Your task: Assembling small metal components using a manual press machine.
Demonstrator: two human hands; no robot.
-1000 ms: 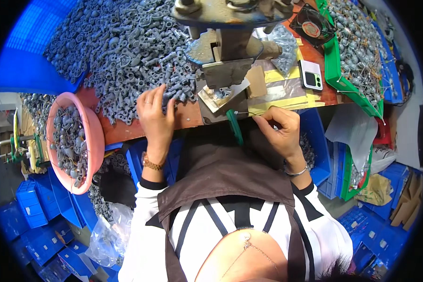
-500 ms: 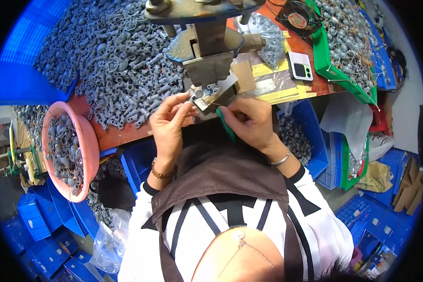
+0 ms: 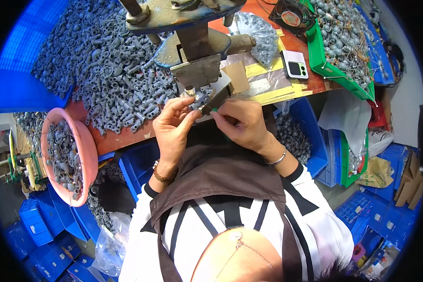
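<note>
My left hand (image 3: 173,126) is at the small metal block (image 3: 219,87) under the press head (image 3: 197,70). Its thumb and forefinger close on something too small to name, beside a grey plastic part (image 3: 202,96) on the block. Opposite, my right hand (image 3: 245,123) is closed, with a thin green item (image 3: 215,110) in its pinch. Most of that item is hidden by the fingers, so its kind does not show. Both hands nearly meet just in front of the block.
Grey plastic fittings (image 3: 120,70) lie heaped across the left of the table. A pink basin (image 3: 91,155) stands at the left, a green tray (image 3: 331,70) at the right. Beyond the block are a phone (image 3: 294,65), a fan (image 3: 293,18) and a clear bag (image 3: 256,37). Blue bins (image 3: 317,136) sit below.
The view has shifted slightly. My hands have drawn closer together; my right fingers have moved left towards the left fingertips, and the green item, earlier hanging below them, is now mostly hidden.
</note>
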